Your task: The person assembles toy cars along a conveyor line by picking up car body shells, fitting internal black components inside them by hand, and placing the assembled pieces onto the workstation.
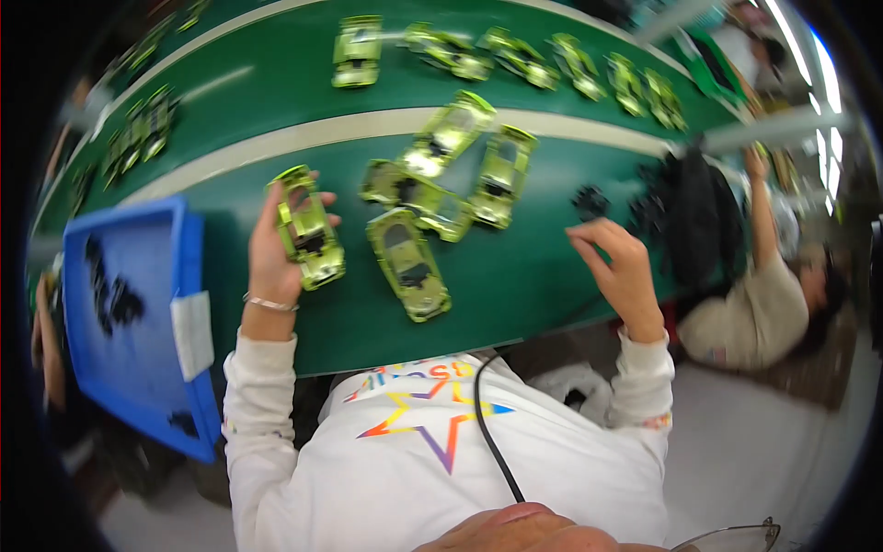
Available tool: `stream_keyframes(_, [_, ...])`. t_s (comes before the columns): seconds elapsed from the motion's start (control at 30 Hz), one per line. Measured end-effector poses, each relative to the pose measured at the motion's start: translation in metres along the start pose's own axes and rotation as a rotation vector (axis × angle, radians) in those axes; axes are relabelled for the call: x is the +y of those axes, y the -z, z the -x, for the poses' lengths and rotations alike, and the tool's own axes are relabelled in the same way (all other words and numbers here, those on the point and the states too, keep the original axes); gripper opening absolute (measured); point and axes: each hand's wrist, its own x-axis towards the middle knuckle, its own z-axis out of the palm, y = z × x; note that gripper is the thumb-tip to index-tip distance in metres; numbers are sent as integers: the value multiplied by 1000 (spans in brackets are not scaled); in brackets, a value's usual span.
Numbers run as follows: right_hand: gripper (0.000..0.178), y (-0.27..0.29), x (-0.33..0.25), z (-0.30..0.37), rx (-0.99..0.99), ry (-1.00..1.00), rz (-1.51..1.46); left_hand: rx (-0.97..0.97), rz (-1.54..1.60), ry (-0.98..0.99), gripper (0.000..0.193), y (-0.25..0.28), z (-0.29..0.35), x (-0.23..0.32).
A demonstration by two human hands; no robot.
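My left hand (273, 247) is wrapped round a lime-green toy car (310, 230), held tilted above the green bench. To its right lies another green toy car (407, 265), and a loose group of similar cars (502, 175) rests behind, some overlapping. My right hand (621, 267) hovers at the right with thumb and forefinger drawn together in a pinch. Whatever may be between those fingertips is too small to make out. Just beyond them sits a small black part (590, 201), beside a pile of black parts (649, 202).
A blue tray (189, 267) with several black pieces stands at the left. Behind a pale strip (368, 127), more green cars (520, 60) line the far part of the bench. Black cloth or a bag (701, 216) lies at the right, near another person (750, 313).
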Motion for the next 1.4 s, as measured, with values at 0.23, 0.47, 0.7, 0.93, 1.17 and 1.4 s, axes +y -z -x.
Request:
stream_keyframes(0.23, [3,-46,-87,-77,-224,425,-81,102,-49,-49,40,13,24,-18])
stream_keyframes(0.47, [23,-159,-287,-164,-673,931,-304,60,-80,-94,44,50,76,-24])
stream_keyframes(0.7, [66,-324,-442,-248,-860,1025,-99,26,-254,-218,73,85,79,0])
stream_keyframes(0.93, [99,-484,-562,-314,-555,1012,116,-14,-266,-238,90,98,89,8])
stream_keyframes(1.17, [88,-525,-577,-311,-753,1008,160,-58,-132,-297,65,98,77,-14])
stream_keyframes(1.4, [116,-419,-502,-208,-908,1318,184,-64,-165,-229,71,97,82,-6])
